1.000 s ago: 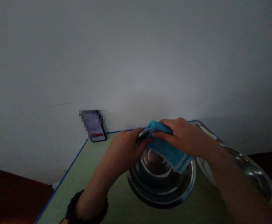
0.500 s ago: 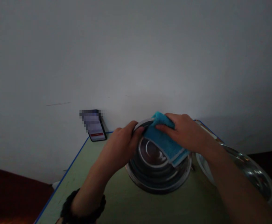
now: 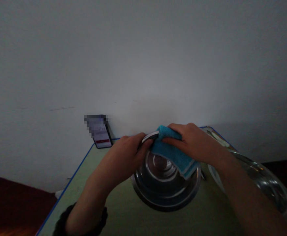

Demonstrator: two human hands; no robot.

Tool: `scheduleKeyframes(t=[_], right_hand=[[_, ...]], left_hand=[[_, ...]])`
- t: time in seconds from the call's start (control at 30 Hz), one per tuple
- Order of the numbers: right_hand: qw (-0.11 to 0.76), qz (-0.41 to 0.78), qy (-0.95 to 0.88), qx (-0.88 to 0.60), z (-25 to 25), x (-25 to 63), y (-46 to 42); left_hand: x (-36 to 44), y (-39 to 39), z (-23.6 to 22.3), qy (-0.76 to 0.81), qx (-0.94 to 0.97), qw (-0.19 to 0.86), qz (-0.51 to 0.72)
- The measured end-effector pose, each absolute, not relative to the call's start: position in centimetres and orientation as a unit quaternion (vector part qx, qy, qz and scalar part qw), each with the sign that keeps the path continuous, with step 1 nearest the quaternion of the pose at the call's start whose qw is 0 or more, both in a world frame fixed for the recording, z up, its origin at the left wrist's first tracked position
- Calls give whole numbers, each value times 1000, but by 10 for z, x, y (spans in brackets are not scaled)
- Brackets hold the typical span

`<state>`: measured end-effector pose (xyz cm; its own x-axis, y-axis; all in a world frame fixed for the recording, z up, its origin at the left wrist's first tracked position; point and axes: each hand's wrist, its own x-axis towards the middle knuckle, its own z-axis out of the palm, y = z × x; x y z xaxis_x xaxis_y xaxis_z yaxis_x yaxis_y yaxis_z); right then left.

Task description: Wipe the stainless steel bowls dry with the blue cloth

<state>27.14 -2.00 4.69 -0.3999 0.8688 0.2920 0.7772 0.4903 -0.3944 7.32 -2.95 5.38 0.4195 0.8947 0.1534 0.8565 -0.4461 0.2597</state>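
Note:
A shiny stainless steel bowl (image 3: 168, 193) sits over the table in front of me, and I look down into its ringed inside. My left hand (image 3: 131, 150) is closed on the bowl's far-left rim, thumb on the inner side. In my right hand (image 3: 194, 141) is a folded blue cloth (image 3: 173, 154) with a pale border. The cloth is wrapped over the far rim beside my left fingers, and one end hangs down inside the bowl. Hands and cloth hide much of the far rim.
A larger metal basin (image 3: 268, 183) stands at the right, partly behind my right forearm. A phone (image 3: 102, 136) leans on the wall at the table's back-left corner. A small dark object (image 3: 203, 175) lies between bowl and basin. Blue edging borders the green table (image 3: 123, 216).
The bowl's far rim has dipped slightly and its near rim has shifted a little toward me. My right hand and the cloth have moved slightly down and left along the rim.

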Motion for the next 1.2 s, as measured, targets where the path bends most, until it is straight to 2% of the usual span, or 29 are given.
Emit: scheduleKeyframes(t=[0.1,0.23,0.3,0.4,0.53,0.83,1.03,1.2], right_hand=[[261,86,-807,-522,45,272,-20],[310,52,-748,-584,42,277,-19],[310,46,-741,-594,40,279,-19],[280,47,-760,-585,40,279,-20],[240,64,-802,-543,44,278,-22],[246,120,-829,-487,45,276,-21],[362,72,-759,-536,39,275,-18],[408,56,-690,-595,39,280,-18]], left_hand=[[75,-30,57,551,820,25,152],[77,-32,59,624,740,-36,248],[76,-32,57,635,725,-24,267],[74,-32,54,601,767,24,224],[74,-32,55,568,803,15,178],[82,-34,60,513,834,39,200],[84,-38,63,504,799,5,329],[83,-39,60,527,713,-54,459]])
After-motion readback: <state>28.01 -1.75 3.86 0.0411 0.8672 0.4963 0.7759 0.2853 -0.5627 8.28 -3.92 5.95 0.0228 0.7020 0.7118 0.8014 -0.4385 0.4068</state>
